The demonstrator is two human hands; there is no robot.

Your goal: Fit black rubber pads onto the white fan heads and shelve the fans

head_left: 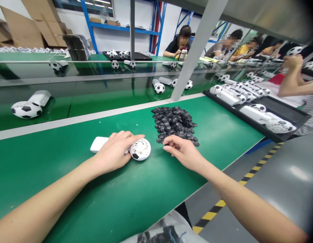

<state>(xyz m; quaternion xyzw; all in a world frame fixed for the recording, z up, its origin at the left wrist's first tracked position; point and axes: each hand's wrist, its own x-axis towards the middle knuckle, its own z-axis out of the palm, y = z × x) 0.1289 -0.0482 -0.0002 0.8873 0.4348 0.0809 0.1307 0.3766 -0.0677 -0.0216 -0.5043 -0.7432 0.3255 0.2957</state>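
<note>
My left hand is closed around a white handheld fan with a football-patterned head, lying on the green tabletop. The fan's white handle end sticks out to the left of my hand. One black patch shows low on the head, while most of its visible face is white openwork. Between the thumb and fingers of my right hand is a small black piece, mostly hidden. Just beyond that hand lies a pile of flat black pentagon-like pieces.
A black tray of similar fans sits at the right, near another person's arm. A slanted grey post rises behind the pile. Past the pale rail runs a dark green conveyor carrying several fans. Several people sit farther back.
</note>
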